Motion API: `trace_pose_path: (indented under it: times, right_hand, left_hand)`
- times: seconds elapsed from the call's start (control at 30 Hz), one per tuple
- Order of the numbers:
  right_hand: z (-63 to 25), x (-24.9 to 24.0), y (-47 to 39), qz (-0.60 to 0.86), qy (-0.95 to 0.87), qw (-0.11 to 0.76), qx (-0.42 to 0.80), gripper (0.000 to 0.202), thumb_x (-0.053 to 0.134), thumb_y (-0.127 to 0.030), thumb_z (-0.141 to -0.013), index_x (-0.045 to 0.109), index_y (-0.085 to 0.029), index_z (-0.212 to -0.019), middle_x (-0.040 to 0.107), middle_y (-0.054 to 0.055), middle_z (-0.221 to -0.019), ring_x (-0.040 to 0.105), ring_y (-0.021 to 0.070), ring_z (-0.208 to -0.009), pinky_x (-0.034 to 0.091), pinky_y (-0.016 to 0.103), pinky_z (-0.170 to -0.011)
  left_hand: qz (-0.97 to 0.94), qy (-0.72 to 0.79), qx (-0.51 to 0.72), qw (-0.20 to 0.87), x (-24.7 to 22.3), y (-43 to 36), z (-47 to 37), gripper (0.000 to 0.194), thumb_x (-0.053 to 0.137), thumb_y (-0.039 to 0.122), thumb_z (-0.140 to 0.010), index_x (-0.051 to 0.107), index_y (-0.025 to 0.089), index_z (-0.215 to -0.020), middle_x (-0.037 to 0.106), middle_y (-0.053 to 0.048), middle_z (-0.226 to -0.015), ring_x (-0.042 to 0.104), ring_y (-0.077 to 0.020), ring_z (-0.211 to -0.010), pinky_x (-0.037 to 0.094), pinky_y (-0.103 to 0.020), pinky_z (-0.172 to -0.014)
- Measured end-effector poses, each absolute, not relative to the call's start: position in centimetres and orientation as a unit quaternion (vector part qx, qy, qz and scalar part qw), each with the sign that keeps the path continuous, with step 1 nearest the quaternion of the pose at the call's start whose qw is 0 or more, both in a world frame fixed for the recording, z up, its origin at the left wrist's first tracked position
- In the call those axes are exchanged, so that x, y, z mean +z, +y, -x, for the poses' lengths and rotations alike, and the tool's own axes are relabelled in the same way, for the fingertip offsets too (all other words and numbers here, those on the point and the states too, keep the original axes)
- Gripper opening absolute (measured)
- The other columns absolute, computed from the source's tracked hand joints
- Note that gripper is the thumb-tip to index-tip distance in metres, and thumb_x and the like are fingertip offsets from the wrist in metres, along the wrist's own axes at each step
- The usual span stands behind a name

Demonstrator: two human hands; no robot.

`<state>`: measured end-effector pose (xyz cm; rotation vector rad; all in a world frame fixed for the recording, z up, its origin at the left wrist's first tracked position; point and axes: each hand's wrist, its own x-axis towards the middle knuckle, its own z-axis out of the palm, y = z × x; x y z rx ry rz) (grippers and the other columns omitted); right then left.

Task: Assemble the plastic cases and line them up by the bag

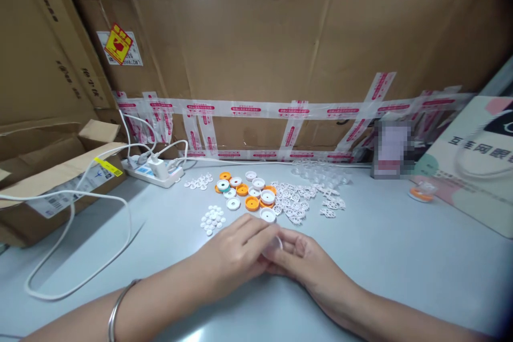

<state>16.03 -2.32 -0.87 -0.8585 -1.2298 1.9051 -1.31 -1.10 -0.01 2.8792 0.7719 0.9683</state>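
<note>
My left hand [240, 246] and my right hand [302, 259] meet above the near middle of the table. Between them is a clear, round plastic piece [273, 246], partly covered by fingers. The fingers of both hands are closed around it. Just beyond my fingertips lie several shallow round caps, some white [267, 215] and some orange [252, 203]. Right of these sits a pile of white openwork plastic pieces [292, 200]. Small white discs [212, 218] lie to the left, with a cluster of tiny white parts [198, 181] behind them.
Clear plastic cups or domes [320, 172] are heaped at the back. An orange-and-white piece with a clear top [421, 193] stands at right, near a printed board [473, 160]. A power strip [156, 172], white cable [130, 224] and open carton [60, 187] occupy the left. A large cardboard box [256, 37] walls the back.
</note>
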Motion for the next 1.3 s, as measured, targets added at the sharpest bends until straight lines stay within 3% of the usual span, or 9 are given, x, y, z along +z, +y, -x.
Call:
trace_pose_path:
  times: [0.13, 0.23, 0.3, 0.4, 0.53, 0.93, 1.1, 1.23, 1.3]
  right_hand:
    - [-16.1, -0.9, -2.2, 0.36, -0.538, 0.369, 0.667, 0.03, 0.06, -0.044, -0.077, 0.06, -0.015, -0.084, 0.059, 0.001, -0.073, 0.057, 0.0131, -0.072, 0.047, 0.027, -0.072]
    - [-16.8, -0.8, -2.0, 0.382, -0.629, 0.369, 0.568, 0.019, 0.057, -0.035, -0.081, 0.061, -0.017, -0.086, 0.06, 0.001, -0.075, 0.055, 0.0134, -0.072, 0.045, 0.025, -0.068]
    - [-17.2, -0.7, -1.9, 0.377, -0.669, 0.366, 0.525, 0.016, 0.054, -0.03, -0.083, 0.061, -0.019, -0.091, 0.061, 0.002, -0.081, 0.056, 0.0146, -0.077, 0.045, 0.027, -0.072]
    - [-17.4, -0.7, -1.9, 0.352, -0.671, 0.361, 0.544, 0.017, 0.053, -0.028, -0.084, 0.059, -0.02, -0.097, 0.062, 0.004, -0.091, 0.057, 0.016, -0.085, 0.045, 0.031, -0.082]
    - [-17.2, -0.4, -1.8, 0.332, -0.619, 0.358, 0.615, 0.018, 0.055, -0.031, -0.083, 0.057, -0.02, -0.096, 0.062, 0.005, -0.095, 0.057, 0.0163, -0.091, 0.044, 0.031, -0.085]
    - [-17.2, -0.5, -1.0, 0.352, -0.523, 0.346, 0.695, 0.03, 0.07, -0.032, -0.071, 0.064, -0.018, -0.097, 0.068, 0.004, -0.087, 0.061, 0.0156, -0.086, 0.045, 0.03, -0.082]
    - [-17.1, -0.6, -1.0, 0.339, -0.452, 0.344, 0.75, 0.034, 0.07, -0.031, -0.072, 0.065, -0.016, -0.102, 0.068, 0.005, -0.085, 0.062, 0.015, -0.086, 0.044, 0.032, -0.09]
    - [-17.0, -0.7, -1.1, 0.337, -0.419, 0.341, 0.771, 0.035, 0.07, -0.031, -0.072, 0.065, -0.015, -0.102, 0.067, 0.006, -0.091, 0.062, 0.0156, -0.088, 0.043, 0.033, -0.094]
    - [-17.0, -0.7, -1.0, 0.329, -0.416, 0.345, 0.774, 0.034, 0.069, -0.03, -0.073, 0.065, -0.015, -0.104, 0.067, 0.006, -0.093, 0.062, 0.0161, -0.091, 0.042, 0.034, -0.096]
  left_hand:
    - [-0.899, 0.257, 0.35, 0.062, -0.4, -1.1, 1.0, 0.041, 0.057, 0.015, -0.082, 0.044, 0.013, -0.12, 0.061, -0.01, -0.099, 0.055, -0.0178, -0.09, 0.048, -0.03, -0.079]
    - [-0.873, 0.262, 0.377, 0.164, 0.1, -0.9, 1.2, 0.041, 0.067, 0.028, -0.076, 0.051, 0.015, -0.111, 0.062, -0.008, -0.096, 0.056, -0.0166, -0.088, 0.048, -0.028, -0.078]
    - [-0.859, 0.267, 0.38, 0.217, 0.5, -0.8, 1.4, 0.033, 0.067, 0.026, -0.076, 0.056, 0.016, -0.105, 0.062, -0.006, -0.092, 0.057, -0.0145, -0.084, 0.047, -0.026, -0.076]
    - [-0.835, 0.288, 0.387, 0.264, 0.7, -0.8, 1.3, 0.023, 0.064, 0.023, -0.079, 0.06, 0.017, -0.101, 0.062, -0.003, -0.085, 0.057, -0.0123, -0.077, 0.047, -0.024, -0.071]
    - [-0.819, 0.295, 0.398, 0.291, 0.7, -0.7, 1.2, 0.024, 0.067, 0.024, -0.076, 0.062, 0.017, -0.099, 0.062, -0.003, -0.082, 0.057, -0.0122, -0.074, 0.046, -0.025, -0.07]
    - [-0.81, 0.344, 0.379, 0.285, 0.4, -0.3, 1.5, 0.016, 0.06, 0.024, -0.081, 0.063, 0.017, -0.095, 0.063, -0.004, -0.084, 0.058, -0.0135, -0.075, 0.048, -0.026, -0.07]
    - [-0.866, 0.28, 0.377, 0.171, 0.0, -0.4, 1.8, 0.025, 0.051, 0.017, -0.087, 0.057, 0.016, -0.111, 0.061, -0.009, -0.099, 0.057, -0.0156, -0.09, 0.049, -0.028, -0.079]
    - [-0.889, 0.272, 0.352, 0.106, -0.2, -0.3, 1.9, 0.036, 0.06, 0.031, -0.081, 0.054, 0.015, -0.113, 0.062, -0.01, -0.101, 0.058, -0.0183, -0.092, 0.05, -0.031, -0.079]
    - [-0.89, 0.275, 0.354, 0.085, -0.3, -0.2, 1.9, 0.034, 0.061, 0.03, -0.081, 0.054, 0.015, -0.111, 0.063, -0.01, -0.1, 0.058, -0.0179, -0.09, 0.051, -0.03, -0.078]
